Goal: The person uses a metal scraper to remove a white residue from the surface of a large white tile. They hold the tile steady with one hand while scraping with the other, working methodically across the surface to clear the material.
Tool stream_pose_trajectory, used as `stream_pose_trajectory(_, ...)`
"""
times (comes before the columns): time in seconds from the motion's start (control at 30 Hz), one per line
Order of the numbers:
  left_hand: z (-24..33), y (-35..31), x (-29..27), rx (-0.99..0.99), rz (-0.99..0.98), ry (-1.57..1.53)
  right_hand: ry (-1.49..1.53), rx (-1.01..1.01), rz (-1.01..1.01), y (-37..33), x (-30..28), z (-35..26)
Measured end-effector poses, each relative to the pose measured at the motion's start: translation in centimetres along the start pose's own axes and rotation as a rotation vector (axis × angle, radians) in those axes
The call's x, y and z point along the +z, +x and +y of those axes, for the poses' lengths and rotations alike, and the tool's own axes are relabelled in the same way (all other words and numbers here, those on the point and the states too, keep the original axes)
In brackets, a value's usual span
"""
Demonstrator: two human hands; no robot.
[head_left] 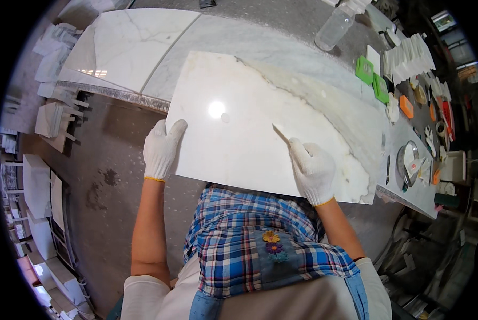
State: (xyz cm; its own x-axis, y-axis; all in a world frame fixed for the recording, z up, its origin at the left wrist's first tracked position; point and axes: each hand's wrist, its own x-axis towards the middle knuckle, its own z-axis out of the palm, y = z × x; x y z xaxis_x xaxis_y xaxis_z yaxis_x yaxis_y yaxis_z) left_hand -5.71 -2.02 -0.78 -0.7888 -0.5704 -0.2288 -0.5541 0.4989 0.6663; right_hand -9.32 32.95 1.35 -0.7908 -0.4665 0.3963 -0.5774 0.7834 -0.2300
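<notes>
A large white marble slab (249, 122) with a grey-brown vein across its upper right lies tilted on a marble worktable (137, 53). My left hand (161, 146), in a white glove, rests flat on the slab's left edge. My right hand (312, 169), also gloved, grips a thin pale blade-like tool (280, 133) whose tip touches the slab's surface near its middle. A bright light reflection shows on the polished face.
A clear plastic bottle (335, 25) stands at the table's far end. Green blocks (371, 77), an orange block (406, 106), stacked white tiles (409, 56) and a round metal dish (408, 162) crowd the right side. Stone pieces (41, 186) lie stacked on the floor at left.
</notes>
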Motion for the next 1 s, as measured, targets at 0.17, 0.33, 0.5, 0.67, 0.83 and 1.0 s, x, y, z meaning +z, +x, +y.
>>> stream_pose_trajectory(0.17, -0.1, 0.1, 0.1, -0.004, -0.006, -0.012, -0.076, -0.052, -0.029, -0.3, 0.2, 0.3)
stream_pose_trajectory(0.33, -0.4, 0.2, 0.2, 0.01, -0.007, -0.037, -0.121, -0.075, -0.062, -0.5, 0.0, 0.6)
stream_pose_trajectory(0.5, 0.2, 0.0, -0.1, 0.003, -0.003, 0.017, -0.15, -0.107, -0.141, 0.1, -0.9, 0.1)
stream_pose_trajectory(0.67, 0.4, -0.1, -0.2, 0.018, -0.001, 0.033, -0.172, -0.135, -0.163, 0.7, -1.0, -0.2)
stream_pose_trajectory(0.83, 0.5, -0.1, -0.2, 0.014, -0.011, 0.016, -0.23, -0.175, -0.174, 1.0, -0.9, 0.1)
stream_pose_trajectory(1.0, -0.1, 0.3, -0.1, 0.029, -0.007, 0.05, -0.233, -0.173, -0.181, 1.3, -1.1, -0.1)
